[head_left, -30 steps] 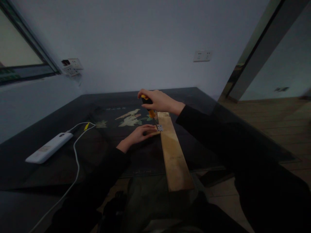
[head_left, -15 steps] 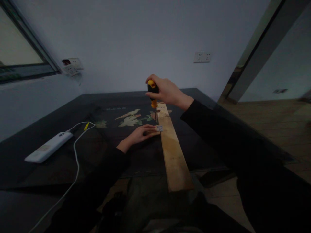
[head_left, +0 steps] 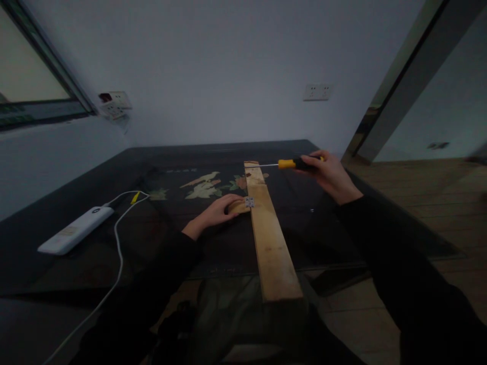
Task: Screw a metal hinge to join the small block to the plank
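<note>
My right hand [head_left: 327, 175] grips a yellow and black screwdriver [head_left: 287, 163] by its handle. The shaft lies nearly level and points left, above the far end of a long wooden board [head_left: 272, 238]. On the board's left edge sits a small metal hinge [head_left: 249, 202]. It joins the board to a small wooden piece [head_left: 238, 207] on its left. My left hand [head_left: 218, 210] is closed around that small piece, fingertips beside the hinge. The board reaches past the table's near edge.
The dark table [head_left: 205, 258] has a flower and bird pattern. At left lie a white power bank [head_left: 78, 229] and its white cable [head_left: 120, 248] with a yellow tag [head_left: 135, 197]. Wall sockets [head_left: 318, 92] are on the wall behind. Two small bright specks [head_left: 312, 210] show right of the board.
My right hand has moved right and slightly down, tipping the screwdriver from upright to nearly level, away from above the hinge. My left hand stays by the hinge.
</note>
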A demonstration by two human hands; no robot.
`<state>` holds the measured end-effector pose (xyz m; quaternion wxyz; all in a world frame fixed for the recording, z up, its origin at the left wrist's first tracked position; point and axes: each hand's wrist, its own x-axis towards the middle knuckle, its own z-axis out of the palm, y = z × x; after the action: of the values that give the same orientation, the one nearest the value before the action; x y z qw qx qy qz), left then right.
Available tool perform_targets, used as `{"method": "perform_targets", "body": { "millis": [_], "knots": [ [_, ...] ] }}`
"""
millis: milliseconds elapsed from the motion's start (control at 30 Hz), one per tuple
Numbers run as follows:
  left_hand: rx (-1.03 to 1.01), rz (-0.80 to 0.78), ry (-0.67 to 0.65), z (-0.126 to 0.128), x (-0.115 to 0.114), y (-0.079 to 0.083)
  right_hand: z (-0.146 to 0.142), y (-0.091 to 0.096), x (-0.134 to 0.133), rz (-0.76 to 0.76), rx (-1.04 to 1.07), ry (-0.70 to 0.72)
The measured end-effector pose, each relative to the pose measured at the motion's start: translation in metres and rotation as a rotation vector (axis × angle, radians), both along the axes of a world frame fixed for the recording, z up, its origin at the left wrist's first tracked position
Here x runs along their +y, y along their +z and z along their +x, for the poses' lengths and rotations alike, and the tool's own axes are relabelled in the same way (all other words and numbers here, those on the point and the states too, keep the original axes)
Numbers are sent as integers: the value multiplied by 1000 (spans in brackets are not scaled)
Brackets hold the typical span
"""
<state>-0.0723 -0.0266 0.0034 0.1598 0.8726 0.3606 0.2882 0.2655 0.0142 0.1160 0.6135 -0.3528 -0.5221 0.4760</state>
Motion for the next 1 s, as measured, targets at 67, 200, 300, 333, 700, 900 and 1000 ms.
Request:
{"method": "perform_targets", "body": {
  "millis": [67,200,300,333,700,900,1000],
  "knots": [
    [-11,17,10,0,0,0,20,-26,-16,-124,143,43],
    [-28,61,44,1,0,3,42,-67,-61,-377,309,4],
    [-23,89,56,3,-2,6,45,-80,-78,-439,232,81],
    [-21,98,59,3,-2,6,45,-82,-78,-436,183,94],
    [-55,202,101,6,-1,5,65,-119,-31,65,-628,-304],
    [-59,210,91,8,-1,5,80,-136,-22,248,-937,-432],
    [-52,202,93,8,-2,5,80,-139,-21,226,-1009,-448]
  ]
}}
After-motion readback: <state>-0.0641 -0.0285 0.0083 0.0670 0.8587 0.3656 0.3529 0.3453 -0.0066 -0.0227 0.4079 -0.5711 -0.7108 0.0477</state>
